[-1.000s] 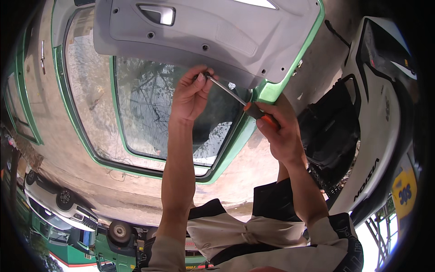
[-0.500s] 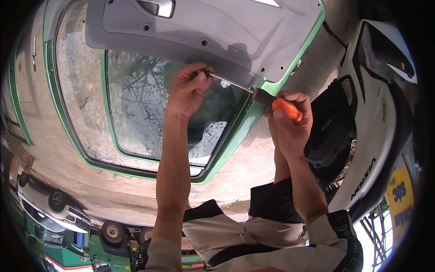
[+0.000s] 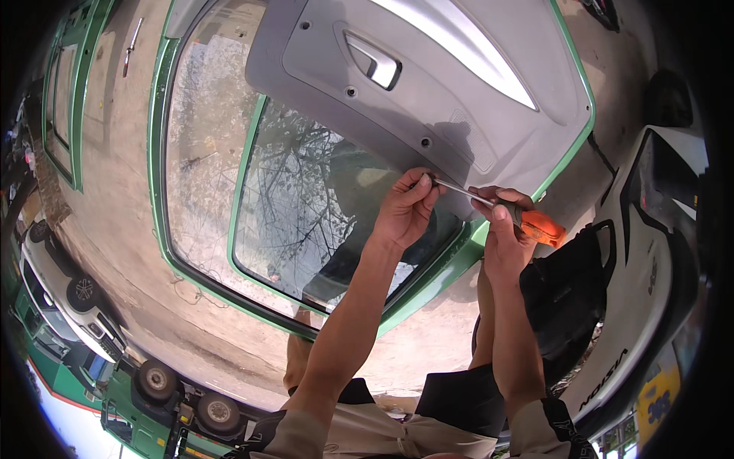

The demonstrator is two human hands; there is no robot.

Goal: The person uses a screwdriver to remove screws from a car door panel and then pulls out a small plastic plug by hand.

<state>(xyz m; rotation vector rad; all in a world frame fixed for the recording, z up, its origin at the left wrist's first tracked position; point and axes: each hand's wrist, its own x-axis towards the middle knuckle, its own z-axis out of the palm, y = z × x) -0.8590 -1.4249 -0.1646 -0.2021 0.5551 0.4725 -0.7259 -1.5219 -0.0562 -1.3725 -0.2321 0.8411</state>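
Note:
A grey door trim panel (image 3: 512,138) with holes and a bright handle sits on a green vehicle door (image 3: 473,250) with a dark glass pane (image 3: 287,191). My left hand (image 3: 405,206) is closed in a pinch at the panel's lower edge, around the tip end of a screwdriver (image 3: 459,187); a small dark piece there is too small to name. My right hand (image 3: 503,237) grips the screwdriver, whose orange-and-dark handle (image 3: 543,228) points down to the right. The steel shaft runs between my two hands.
A white scooter (image 3: 627,291) and a black bag (image 3: 566,298) stand close on the right. Another green door (image 3: 76,99) and a loose metal piece (image 3: 132,42) are at upper left. A white car (image 3: 57,283) and a green truck (image 3: 134,417) are at lower left.
The view has shifted and turned, so hands and panel appear further right, the hands also lower. The screwdriver handle has turned in my right hand, which now sits more around its front part.

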